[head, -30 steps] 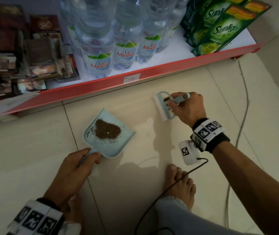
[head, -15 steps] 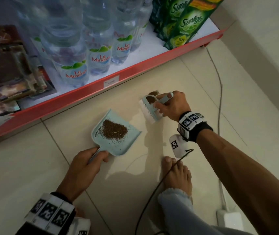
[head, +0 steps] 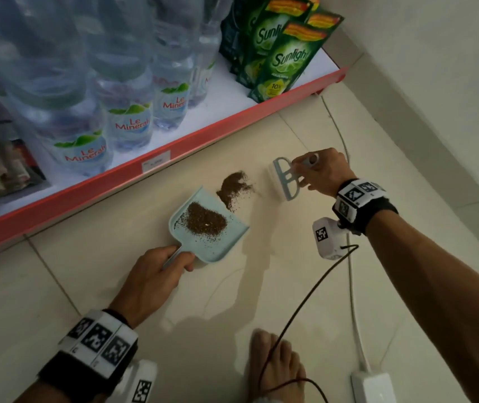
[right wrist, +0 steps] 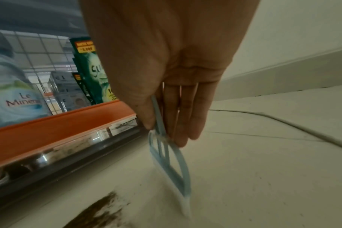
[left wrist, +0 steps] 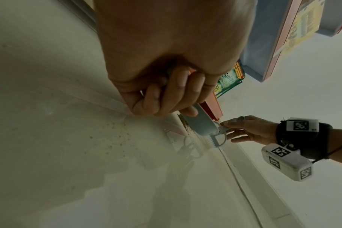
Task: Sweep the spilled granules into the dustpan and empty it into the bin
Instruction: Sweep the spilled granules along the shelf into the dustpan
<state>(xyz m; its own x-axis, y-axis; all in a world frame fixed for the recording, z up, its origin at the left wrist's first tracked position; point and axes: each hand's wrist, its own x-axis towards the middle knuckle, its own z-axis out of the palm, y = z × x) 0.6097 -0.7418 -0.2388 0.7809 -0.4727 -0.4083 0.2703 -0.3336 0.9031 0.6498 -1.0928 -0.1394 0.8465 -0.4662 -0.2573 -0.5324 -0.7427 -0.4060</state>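
while left hand (head: 156,274) grips dustpan (head: 207,228) handle and right hand (head: 324,173) pinches brush (head: 283,181), mid-sweep; next probably needs dragging loose granules (head: 234,189) into the pan.

**Colours on the floor and the shelf**

The dustpan (head: 218,245) I hold is pale blue, and my brush (head: 286,181) has the same pale blue frame with white bristles. The granules (head: 234,187) are dark brown. The floor tiles (head: 290,286) are cream. The shelf edge (head: 203,141) is red-orange. The soap pouches (head: 286,61) are green with a yellow-orange band. My wristbands (head: 359,199) are black with white, black-patterned marker squares.
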